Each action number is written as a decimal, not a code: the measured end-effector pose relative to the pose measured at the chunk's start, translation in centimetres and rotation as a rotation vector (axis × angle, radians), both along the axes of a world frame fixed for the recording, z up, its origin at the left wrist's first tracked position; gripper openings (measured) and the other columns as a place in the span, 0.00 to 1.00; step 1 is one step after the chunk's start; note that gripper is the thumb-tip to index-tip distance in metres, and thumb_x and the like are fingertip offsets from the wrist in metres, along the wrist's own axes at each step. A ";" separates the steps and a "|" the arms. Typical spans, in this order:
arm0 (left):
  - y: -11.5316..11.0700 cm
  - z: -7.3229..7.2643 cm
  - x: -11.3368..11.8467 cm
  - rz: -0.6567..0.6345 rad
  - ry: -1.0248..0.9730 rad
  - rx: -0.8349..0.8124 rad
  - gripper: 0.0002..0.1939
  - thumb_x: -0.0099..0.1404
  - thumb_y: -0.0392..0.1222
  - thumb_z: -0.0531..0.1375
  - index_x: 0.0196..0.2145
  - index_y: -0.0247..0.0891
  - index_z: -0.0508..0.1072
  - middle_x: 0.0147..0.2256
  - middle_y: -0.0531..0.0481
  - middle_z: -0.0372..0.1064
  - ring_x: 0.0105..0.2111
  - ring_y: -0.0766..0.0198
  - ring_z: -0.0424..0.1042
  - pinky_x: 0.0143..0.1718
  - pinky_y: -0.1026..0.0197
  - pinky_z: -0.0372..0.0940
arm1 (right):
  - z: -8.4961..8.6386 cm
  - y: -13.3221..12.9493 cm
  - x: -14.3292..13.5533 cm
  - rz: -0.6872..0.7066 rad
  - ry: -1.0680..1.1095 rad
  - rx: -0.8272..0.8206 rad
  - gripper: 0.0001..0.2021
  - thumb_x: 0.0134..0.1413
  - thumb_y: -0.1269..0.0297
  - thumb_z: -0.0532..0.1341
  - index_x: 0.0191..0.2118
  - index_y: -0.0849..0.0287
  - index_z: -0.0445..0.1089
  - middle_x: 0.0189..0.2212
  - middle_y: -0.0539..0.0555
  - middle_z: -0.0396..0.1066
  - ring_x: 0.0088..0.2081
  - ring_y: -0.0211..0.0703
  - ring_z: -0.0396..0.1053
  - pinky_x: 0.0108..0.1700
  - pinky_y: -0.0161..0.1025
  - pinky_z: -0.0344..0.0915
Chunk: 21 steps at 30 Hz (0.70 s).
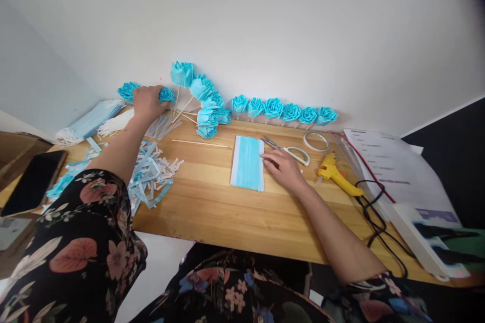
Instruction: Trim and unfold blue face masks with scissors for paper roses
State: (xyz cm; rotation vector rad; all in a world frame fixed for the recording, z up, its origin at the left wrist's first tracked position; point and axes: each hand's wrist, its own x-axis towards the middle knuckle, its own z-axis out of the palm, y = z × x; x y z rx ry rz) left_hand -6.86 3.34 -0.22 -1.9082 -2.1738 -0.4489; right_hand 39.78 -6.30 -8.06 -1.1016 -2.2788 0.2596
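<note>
Well, you have both hands spread apart over the wooden tabletop (212, 222), and the step in hand seems to be a reach on one side and a light hold on the other. Your left hand (149, 103) is bent over the back of the table between two crepe-like blue roses, its thumb close to the right-hand rose (166, 94); the palm faces away, so I can't tell whether the fingers are gripping anything. Your right hand (282, 165) is half curled, its fingertips at the right edge of the pleated blue face mask (248, 164), though whether they pinch it or merely rest there isn't clear. Any next move on the left calls for care, as the wooden-stemmed blue roses (207, 122) lean in a loose cluster just beside it; on the right, the scissors (297, 154) lie close by the knuckles.

The face mask lies flat in the middle of the table, a bare wooden stick (200, 143) to its left. It looks thin and soft, roughly rectangular, brighter blue down its creased centre with paler bands along both long sides, and no ear loops show on it.
</note>
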 end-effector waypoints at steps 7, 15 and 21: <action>-0.2 1.0 0.5 0.013 0.139 -0.088 0.27 0.61 0.47 0.58 0.56 0.33 0.70 0.49 0.43 0.72 0.52 0.46 0.67 0.53 0.48 0.52 | 0.0 0.1 0.0 0.007 -0.008 0.002 0.11 0.62 0.65 0.57 0.45 0.54 0.77 0.41 0.56 0.78 0.44 0.49 0.74 0.49 0.50 0.68; -4.0 4.3 2.3 -0.062 -0.021 -0.136 0.33 0.71 0.52 0.54 0.63 0.22 0.57 0.61 0.41 0.62 0.60 0.54 0.58 0.61 0.53 0.48 | 0.2 0.0 -0.2 -0.006 -0.012 -0.022 0.11 0.62 0.66 0.57 0.45 0.56 0.77 0.42 0.56 0.78 0.44 0.50 0.73 0.49 0.49 0.67; -14.9 6.2 7.1 -0.216 -0.220 0.040 0.28 0.73 0.54 0.51 0.60 0.29 0.64 0.56 0.42 0.67 0.57 0.55 0.64 0.60 0.51 0.56 | 0.1 0.1 -0.2 0.003 -0.013 -0.024 0.11 0.62 0.66 0.58 0.44 0.56 0.77 0.42 0.56 0.78 0.44 0.49 0.73 0.49 0.48 0.66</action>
